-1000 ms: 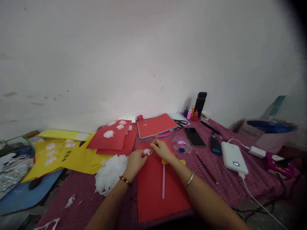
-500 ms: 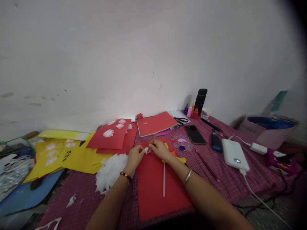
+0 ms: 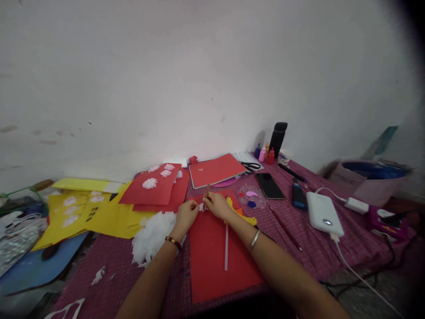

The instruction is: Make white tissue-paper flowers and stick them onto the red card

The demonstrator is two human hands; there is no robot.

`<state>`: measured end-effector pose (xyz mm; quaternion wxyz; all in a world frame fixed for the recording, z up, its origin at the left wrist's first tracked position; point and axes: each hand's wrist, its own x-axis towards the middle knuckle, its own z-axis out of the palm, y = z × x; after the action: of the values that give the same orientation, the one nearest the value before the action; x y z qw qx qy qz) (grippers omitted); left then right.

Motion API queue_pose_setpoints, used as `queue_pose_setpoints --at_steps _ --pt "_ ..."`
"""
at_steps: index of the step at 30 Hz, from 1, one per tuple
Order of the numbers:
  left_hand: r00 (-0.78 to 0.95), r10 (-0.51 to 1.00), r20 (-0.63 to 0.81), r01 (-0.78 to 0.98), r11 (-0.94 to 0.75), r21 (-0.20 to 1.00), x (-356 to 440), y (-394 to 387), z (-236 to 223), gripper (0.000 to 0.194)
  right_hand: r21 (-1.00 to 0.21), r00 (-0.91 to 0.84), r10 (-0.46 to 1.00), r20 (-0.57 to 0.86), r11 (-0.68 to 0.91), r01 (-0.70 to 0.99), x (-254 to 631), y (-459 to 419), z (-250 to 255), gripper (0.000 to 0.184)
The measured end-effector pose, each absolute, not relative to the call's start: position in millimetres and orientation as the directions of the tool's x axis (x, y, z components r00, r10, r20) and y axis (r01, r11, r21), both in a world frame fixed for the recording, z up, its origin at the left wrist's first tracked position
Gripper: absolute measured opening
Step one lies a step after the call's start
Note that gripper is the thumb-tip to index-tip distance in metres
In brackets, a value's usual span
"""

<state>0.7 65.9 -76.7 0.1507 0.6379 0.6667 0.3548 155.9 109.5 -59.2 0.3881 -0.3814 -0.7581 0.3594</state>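
My left hand (image 3: 186, 215) pinches the edge of a small crumpled white tissue piece (image 3: 201, 207) over the upper part of a red paper sheet (image 3: 212, 266). My right hand (image 3: 217, 205) is closed around a thin brownish stick (image 3: 207, 190), its lower end hidden by the fingers beside the tissue. Beneath my right wrist lies a yellow and orange glue gun (image 3: 247, 218), with a long whitish glue stick (image 3: 226, 252) pointing toward me. A heap of white tissue pieces (image 3: 151, 237) sits beside my left wrist.
Red sheets with white tissue blossoms (image 3: 149, 184) overlap yellow paper bags (image 3: 122, 221) at the left. Scissors (image 3: 250, 166), a phone (image 3: 270, 186), paint bottles (image 3: 262, 154), a red pencil (image 3: 285, 228) and a white power bank (image 3: 324, 215) with cables lie on the right.
My right hand has shifted slightly left, and the stick in it now leans further left, close to the tissue. My left hand stays nearly in place.
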Motion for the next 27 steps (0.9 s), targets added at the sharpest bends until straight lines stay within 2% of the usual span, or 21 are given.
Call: queue_pose_setpoints --at_steps 5,11,13,17,19,23,27 --pt "-0.140 0.965 0.222 0.706 -0.060 0.706 -1 64 -76 0.012 -0.886 -0.374 0.879 0.294 0.398 0.237 153 114 -55 0.012" --pt "-0.142 0.969 0.202 0.586 -0.082 0.806 2 62 -66 0.011 -0.960 -0.252 0.938 0.237 0.265 0.087 169 120 -48 0.019" --pt "-0.166 0.966 0.198 0.523 -0.084 0.848 -4 56 -49 0.009 -0.976 -0.274 0.941 0.196 0.214 0.039 172 117 -47 0.021" --pt "-0.276 0.932 0.233 0.409 -0.106 0.907 -36 20 5 0.022 -0.993 -0.414 0.903 0.118 0.113 -0.037 169 103 -47 0.024" --pt "-0.335 0.901 0.276 0.323 -0.166 0.932 -52 -8 28 0.019 -0.995 -0.478 0.873 0.097 0.072 -0.069 165 96 -47 0.024" --pt "-0.169 0.959 0.227 0.571 -0.092 0.816 -64 -63 36 0.010 -0.995 -0.598 0.797 0.088 0.040 -0.094 159 86 -48 0.022" --pt "0.043 0.972 0.229 0.812 -0.168 0.559 -58 -89 2 0.008 -0.995 -0.632 0.769 0.097 0.070 -0.069 158 84 -50 0.021"
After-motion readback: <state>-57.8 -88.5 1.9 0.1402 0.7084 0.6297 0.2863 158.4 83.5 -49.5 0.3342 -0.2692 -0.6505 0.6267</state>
